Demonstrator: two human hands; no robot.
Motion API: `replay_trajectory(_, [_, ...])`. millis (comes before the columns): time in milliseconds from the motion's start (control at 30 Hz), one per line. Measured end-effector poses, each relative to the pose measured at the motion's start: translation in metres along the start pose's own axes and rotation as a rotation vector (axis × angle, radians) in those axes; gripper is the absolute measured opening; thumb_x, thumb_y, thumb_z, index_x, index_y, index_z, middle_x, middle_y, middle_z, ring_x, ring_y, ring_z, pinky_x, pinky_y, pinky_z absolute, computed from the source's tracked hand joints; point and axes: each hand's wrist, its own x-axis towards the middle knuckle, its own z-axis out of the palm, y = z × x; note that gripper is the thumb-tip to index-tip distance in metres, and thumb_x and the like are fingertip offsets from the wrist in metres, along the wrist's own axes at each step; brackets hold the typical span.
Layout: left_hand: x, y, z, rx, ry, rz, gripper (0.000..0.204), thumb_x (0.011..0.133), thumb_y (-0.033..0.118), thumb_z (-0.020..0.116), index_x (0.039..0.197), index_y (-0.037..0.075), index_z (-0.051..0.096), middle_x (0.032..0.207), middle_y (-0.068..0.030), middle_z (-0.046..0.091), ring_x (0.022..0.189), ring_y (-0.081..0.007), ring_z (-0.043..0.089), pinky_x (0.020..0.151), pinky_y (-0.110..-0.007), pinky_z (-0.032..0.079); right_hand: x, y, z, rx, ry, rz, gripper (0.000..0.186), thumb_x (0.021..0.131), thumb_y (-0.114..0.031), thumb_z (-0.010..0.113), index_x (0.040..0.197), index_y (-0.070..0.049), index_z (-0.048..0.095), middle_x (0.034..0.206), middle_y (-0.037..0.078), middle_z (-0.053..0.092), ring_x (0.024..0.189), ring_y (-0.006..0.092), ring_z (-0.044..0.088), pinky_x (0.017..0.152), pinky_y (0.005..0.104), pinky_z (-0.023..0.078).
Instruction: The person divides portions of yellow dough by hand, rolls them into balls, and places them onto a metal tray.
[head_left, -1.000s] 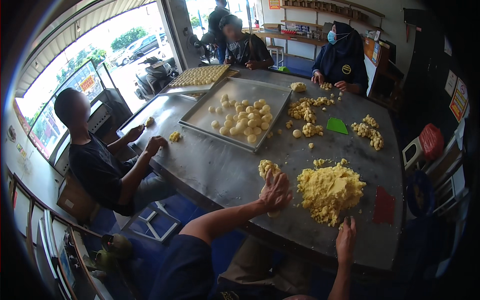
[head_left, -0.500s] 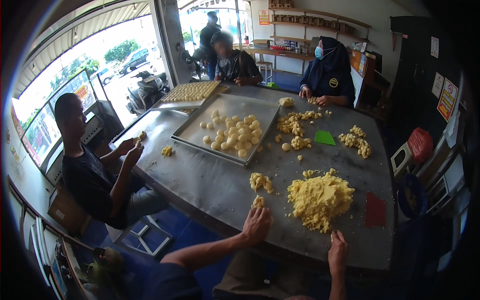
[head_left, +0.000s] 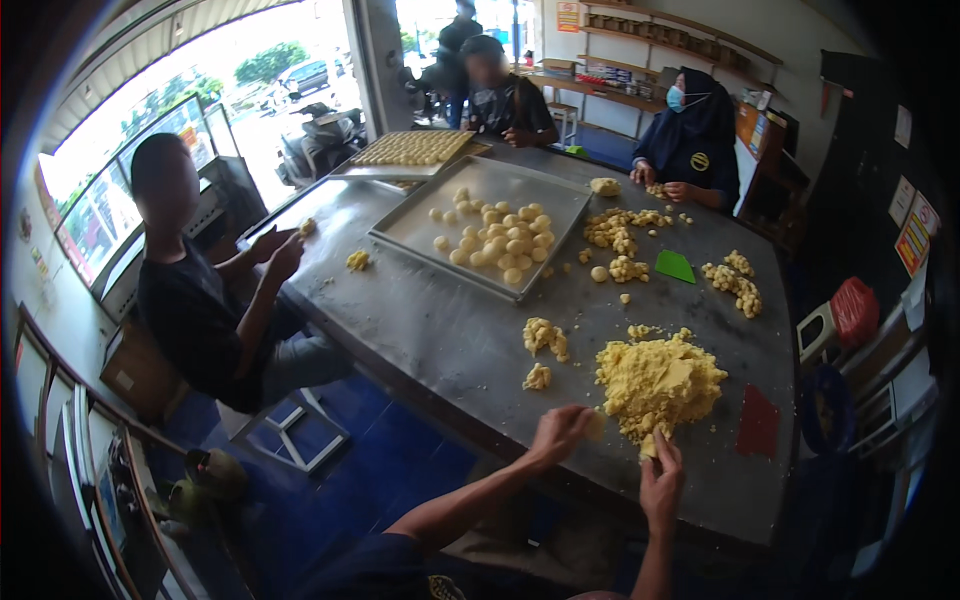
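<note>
A large heap of crumbly yellow dough (head_left: 662, 378) lies on the metal table in front of me. At its near edge my right hand (head_left: 662, 488) is closed, pinching a small yellow dough piece (head_left: 650, 446) between thumb and fingers. Just left of the heap, my left hand (head_left: 561, 436) is closed on a pale yellow lump of dough (head_left: 596, 424), slightly blurred by motion. Beyond the left hand sit a small dough clump (head_left: 538, 377) and a larger cluster of clumps (head_left: 545, 338), neither touched by my hands.
A metal tray (head_left: 415, 240) of round dough balls stands mid-table, with a fuller tray (head_left: 410, 150) behind it. Dough lumps (head_left: 610, 230), a green scraper (head_left: 675, 266) and a red scraper (head_left: 757, 420) lie rightward. Co-workers sit left (head_left: 200, 280), far (head_left: 505, 100) and far right (head_left: 690, 140).
My left hand has left the small clump and moved right toward the heap, now holding a lump. My right hand has moved up-left to the heap's edge. The view has shifted.
</note>
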Motion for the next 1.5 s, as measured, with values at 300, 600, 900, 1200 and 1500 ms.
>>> replay_trajectory(300, [0.009,0.004,0.014,0.257,-0.276,0.122,0.024,0.087,0.016,0.067,0.104,-0.001,0.065,0.084,-0.0184,0.069,0.080,-0.0310,0.073,0.069,-0.043,0.055,0.010,-0.024,0.034,-0.018,-0.016,-0.208,0.036,0.084,0.003,0.067,0.120,-0.002,0.071,0.117,0.018,0.067,0.106,0.0356,0.065,0.091,0.0410,0.051])
replay_trajectory(600, [0.000,-0.006,0.028,0.463,-0.259,0.205,0.027,0.080,0.012,0.070,0.105,0.003,0.063,0.088,-0.0239,0.069,0.089,-0.0437,0.067,0.073,-0.049,0.053,0.005,-0.026,0.046,-0.015,-0.019,-0.172,0.026,0.081,0.009,0.068,0.105,0.001,0.074,0.105,0.014,0.070,0.091,0.0289,0.070,0.079,0.0347,0.056])
replay_trajectory(900, [0.001,-0.012,0.018,0.059,-0.354,0.387,0.025,0.078,0.007,0.073,0.100,0.001,0.062,0.088,-0.0185,0.069,0.086,-0.0392,0.069,0.072,-0.044,0.053,0.030,-0.018,0.034,0.128,-0.169,0.017,0.051,0.073,0.006,0.077,0.122,-0.006,0.070,0.086,0.004,0.059,0.074,0.0125,0.059,0.070,0.0293,0.052])
replay_trajectory(1200, [0.001,-0.014,0.028,0.221,-0.189,0.452,0.025,0.095,0.024,0.065,0.091,-0.001,0.064,0.090,-0.0181,0.067,0.083,-0.0370,0.066,0.074,-0.044,0.052,0.037,0.011,0.009,-0.349,0.144,-0.195,0.045,0.085,0.003,0.063,0.131,0.001,0.060,0.127,0.021,0.059,0.115,0.0363,0.058,0.097,0.0438,0.047])
replay_trajectory(1500, [0.008,-0.008,0.003,-0.197,-0.282,0.192,0.038,0.107,0.039,0.046,0.113,0.002,0.056,0.093,-0.0052,0.055,0.094,-0.0148,0.053,0.088,-0.034,0.044,0.046,0.062,0.005,-0.567,-0.013,-0.097,0.044,0.091,-0.001,0.061,0.134,0.002,0.053,0.124,0.021,0.063,0.111,0.0372,0.059,0.101,0.0452,0.042])
